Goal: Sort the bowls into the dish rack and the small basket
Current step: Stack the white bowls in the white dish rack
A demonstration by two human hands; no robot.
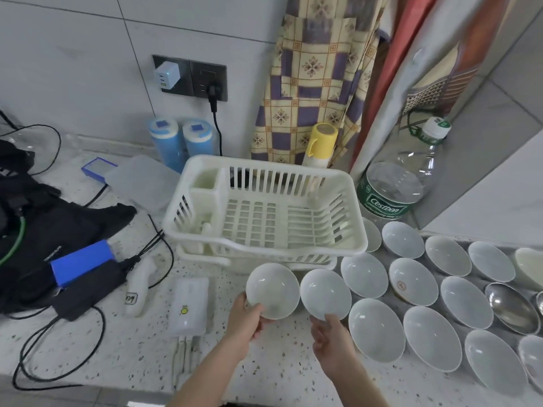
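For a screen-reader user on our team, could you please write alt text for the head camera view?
A person's left hand holds a white bowl and the right hand holds a second white bowl, both in front of an empty white dish rack on a speckled counter. More bowls stand in rows to the right.

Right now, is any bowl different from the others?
Yes. One shiny metal bowl sits among the white bowls at the right, and one white bowl has a red mark inside. Nothing looks spilled or broken.
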